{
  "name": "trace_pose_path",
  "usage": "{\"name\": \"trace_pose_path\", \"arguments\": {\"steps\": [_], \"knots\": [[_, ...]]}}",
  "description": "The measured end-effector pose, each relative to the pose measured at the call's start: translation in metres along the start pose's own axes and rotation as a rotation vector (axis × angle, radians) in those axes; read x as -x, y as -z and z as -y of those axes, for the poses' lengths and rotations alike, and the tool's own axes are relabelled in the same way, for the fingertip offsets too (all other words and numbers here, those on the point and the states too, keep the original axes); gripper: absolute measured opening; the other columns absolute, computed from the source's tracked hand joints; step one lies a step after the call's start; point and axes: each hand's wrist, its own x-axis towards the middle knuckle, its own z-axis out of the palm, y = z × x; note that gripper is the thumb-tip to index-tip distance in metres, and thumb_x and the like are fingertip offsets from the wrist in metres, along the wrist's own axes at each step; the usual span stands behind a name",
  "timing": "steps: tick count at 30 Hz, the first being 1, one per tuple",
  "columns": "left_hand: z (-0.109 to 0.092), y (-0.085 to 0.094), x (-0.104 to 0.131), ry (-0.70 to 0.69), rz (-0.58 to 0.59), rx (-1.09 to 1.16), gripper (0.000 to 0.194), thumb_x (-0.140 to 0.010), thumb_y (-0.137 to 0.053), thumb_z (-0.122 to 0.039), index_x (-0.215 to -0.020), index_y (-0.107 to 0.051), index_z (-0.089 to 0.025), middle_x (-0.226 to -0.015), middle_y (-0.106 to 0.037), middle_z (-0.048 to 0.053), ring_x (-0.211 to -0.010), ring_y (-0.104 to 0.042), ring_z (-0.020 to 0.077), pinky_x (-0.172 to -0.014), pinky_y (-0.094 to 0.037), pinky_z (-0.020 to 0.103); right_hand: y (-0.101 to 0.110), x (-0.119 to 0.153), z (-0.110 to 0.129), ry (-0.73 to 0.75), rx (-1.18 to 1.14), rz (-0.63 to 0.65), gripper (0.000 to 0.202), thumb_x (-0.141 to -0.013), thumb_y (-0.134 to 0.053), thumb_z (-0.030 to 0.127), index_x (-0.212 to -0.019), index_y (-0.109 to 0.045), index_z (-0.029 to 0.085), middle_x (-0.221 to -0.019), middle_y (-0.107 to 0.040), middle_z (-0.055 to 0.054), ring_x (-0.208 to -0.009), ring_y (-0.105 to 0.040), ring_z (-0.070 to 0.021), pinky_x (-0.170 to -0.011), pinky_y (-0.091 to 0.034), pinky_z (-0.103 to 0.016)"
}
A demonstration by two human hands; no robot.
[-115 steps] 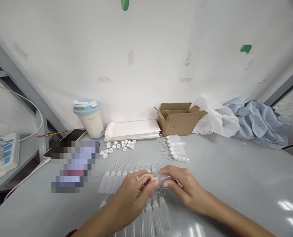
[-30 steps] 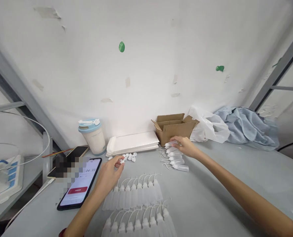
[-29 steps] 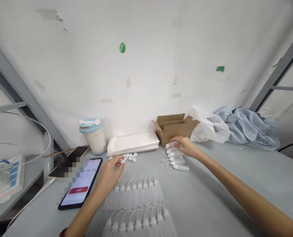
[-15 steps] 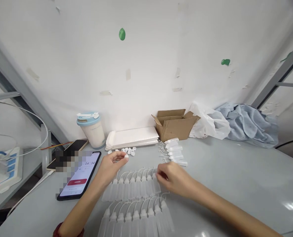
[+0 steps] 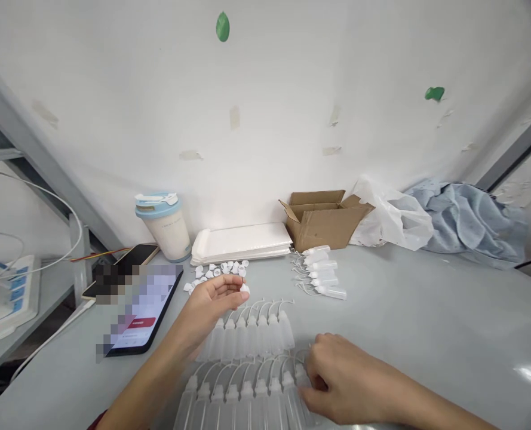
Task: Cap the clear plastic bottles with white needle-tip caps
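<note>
My left hand [image 5: 220, 301] is closed in a pinch on a small white cap [image 5: 245, 289], held above the back row of bottles. My right hand [image 5: 346, 379] is closed at the right end of the front row, thumb and index finger at a translucent squeeze bottle [image 5: 301, 377] that they partly hide. Two rows of these bottles with thin curved tethers stand on the table: a back row [image 5: 251, 337] behind and a front row [image 5: 246, 403] nearest me. My left forearm covers part of the back row's left side. Loose white caps [image 5: 215, 272] lie just beyond my left hand.
Several smaller bottles [image 5: 323, 278] lie beyond the rows, before an open cardboard box [image 5: 325, 227]. White packets [image 5: 242, 242] are stacked by the wall. A lidded cup [image 5: 164, 230] and two phones, the nearer one lit [image 5: 153, 304], stand left. A plastic bag [image 5: 390, 218] and blue cloth [image 5: 466, 221] lie right.
My right hand has moved from the back row's right end towards me, to the front row's right end. My left hand has shifted slightly right with the cap, baring more loose caps.
</note>
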Motion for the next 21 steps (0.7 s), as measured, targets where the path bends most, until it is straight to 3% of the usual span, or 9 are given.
{"name": "trace_pose_path", "arguments": {"steps": [6, 11, 14, 17, 21], "knots": [[-0.001, -0.002, 0.005, -0.019, 0.085, -0.098, 0.036, -0.073, -0.062, -0.040, -0.103, -0.065, -0.021, -0.076, -0.059, 0.001, -0.069, -0.054, 0.0156, -0.067, -0.045, 0.029, 0.008, -0.006, -0.007, -0.093, 0.115, 0.058, 0.048, -0.065, -0.063, 0.031, -0.038, -0.024, 0.019, -0.039, -0.023, 0.007, -0.039, -0.028, -0.0088, -0.045, -0.023, -0.024], [-0.004, -0.005, 0.009, -0.006, 0.169, -0.077, 0.026, -0.073, -0.065, -0.039, -0.093, -0.067, -0.022, -0.073, -0.058, -0.001, -0.070, -0.054, 0.0152, -0.072, -0.045, 0.029, 0.029, -0.005, -0.020, -0.208, -0.098, 0.142, 0.035, -0.068, -0.056, 0.021, -0.037, -0.041, 0.019, -0.031, -0.038, 0.007, -0.029, -0.039, -0.0082, -0.039, -0.032, -0.021], [-0.001, -0.009, 0.010, -0.023, 0.231, -0.056, 0.023, -0.072, -0.066, -0.037, -0.090, -0.066, -0.023, -0.078, -0.061, 0.000, -0.077, -0.057, 0.0169, -0.074, -0.046, 0.029, 0.041, -0.006, -0.026, -0.244, -0.251, -0.024, 0.032, -0.073, -0.054, 0.024, -0.044, -0.042, 0.018, -0.041, -0.051, 0.004, -0.034, -0.048, -0.0092, -0.039, -0.034, -0.020], [0.004, -0.017, 0.011, -0.034, 0.276, -0.041, 0.022, -0.072, -0.067, -0.036, -0.090, -0.066, -0.022, -0.082, -0.062, 0.001, -0.081, -0.057, 0.0175, -0.075, -0.046, 0.029, 0.042, -0.010, -0.022, -0.157, -0.393, -0.226, 0.031, -0.078, -0.055, 0.031, -0.053, -0.044, 0.018, -0.050, -0.055, 0.002, -0.045, -0.054, -0.0106, -0.044, -0.035, -0.019], [0.009, -0.027, 0.014, -0.073, 0.292, -0.001, 0.023, -0.074, -0.065, -0.033, -0.093, -0.066, -0.019, -0.081, -0.064, 0.002, -0.081, -0.058, 0.0183, -0.077, -0.046, 0.030, 0.029, -0.013, -0.008, -0.043, -0.612, -0.112, 0.021, -0.082, -0.053, 0.031, -0.067, -0.052, 0.017, -0.056, -0.056, 0.002, -0.052, -0.053, -0.0105, -0.048, -0.035, -0.019]]}}
